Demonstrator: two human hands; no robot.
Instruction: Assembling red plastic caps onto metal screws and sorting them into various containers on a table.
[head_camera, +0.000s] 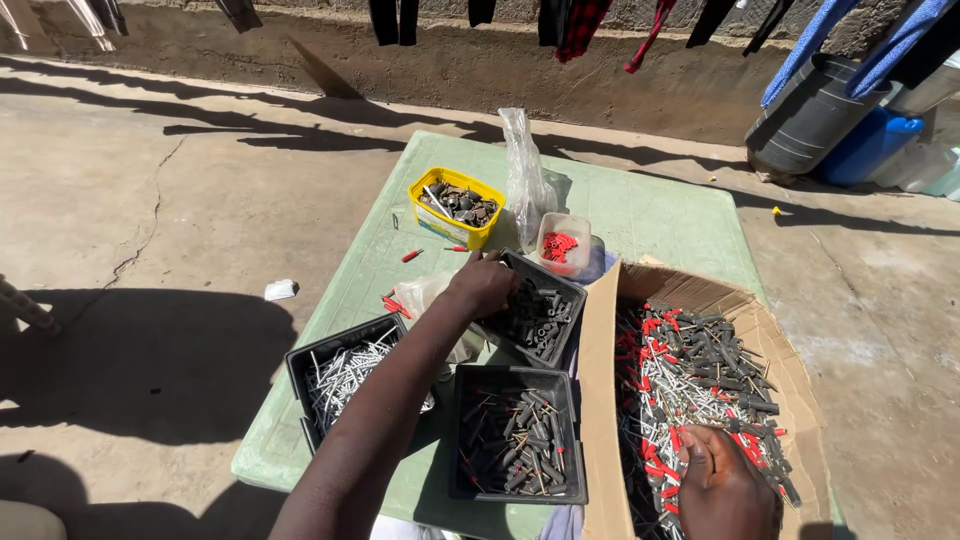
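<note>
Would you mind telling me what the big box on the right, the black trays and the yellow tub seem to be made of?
The big box looks like plain brown corrugated cardboard, matte, with creased flaps. The black trays appear to be thin moulded plastic with a dull sheen at the rims. The yellow tub seems glossy plastic; its colour is uniform and bright.

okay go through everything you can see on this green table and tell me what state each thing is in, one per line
left hand: closed, reaching over the far black tray rim
right hand: resting in the cardboard box, grip unclear
cardboard box: flaps open, full of mixed red, black and metal parts
far black tray: partly filled with black sleeves
near black tray: holds dark pieces
left black tray: holds metal pins
yellow tub: uncovered, holding dark metal pieces
clear plastic bag: standing upright, open
</note>
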